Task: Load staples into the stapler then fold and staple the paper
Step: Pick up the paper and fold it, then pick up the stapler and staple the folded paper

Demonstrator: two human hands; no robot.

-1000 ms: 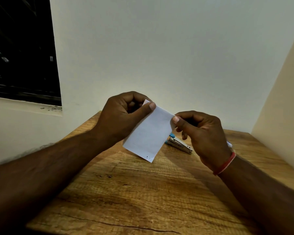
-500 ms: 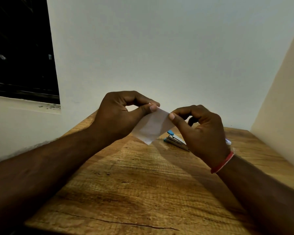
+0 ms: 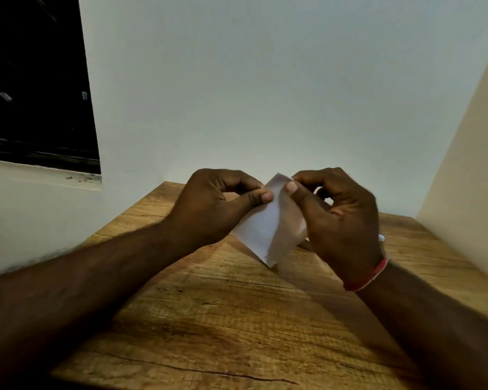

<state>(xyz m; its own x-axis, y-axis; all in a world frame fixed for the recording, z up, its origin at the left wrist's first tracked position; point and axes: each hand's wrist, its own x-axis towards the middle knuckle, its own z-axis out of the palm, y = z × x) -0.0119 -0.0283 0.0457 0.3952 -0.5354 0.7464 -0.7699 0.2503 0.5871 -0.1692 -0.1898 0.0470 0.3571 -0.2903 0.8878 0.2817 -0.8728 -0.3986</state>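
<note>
Paper (image 3: 268, 229) is held in the air above the table (image 3: 209, 319), towards its far edge. It is bent lengthwise into a loose fold, and its lower corner points down, clear of the wood. Its top end is pinched by both hands. On the left flap, the thumb of the left hand (image 3: 209, 204) is pressed against curled fingers. On the right flap, the thumb and forefinger of the right hand (image 3: 341, 220) are closed, and the two thumbs almost meet. The remaining fingers of both hands are curled.

The fold is judged to be under way but not yet creased. For a clean result, the top corners should be brought together and checked before any pressure is put on the bend. The crease should then be run down from the top with one thumb while the edges are held matched by the other hand. Such a thin sheet is likely to skew if the pinch is loosened early. A red band (image 3: 366, 278) is worn at the right wrist.
</note>
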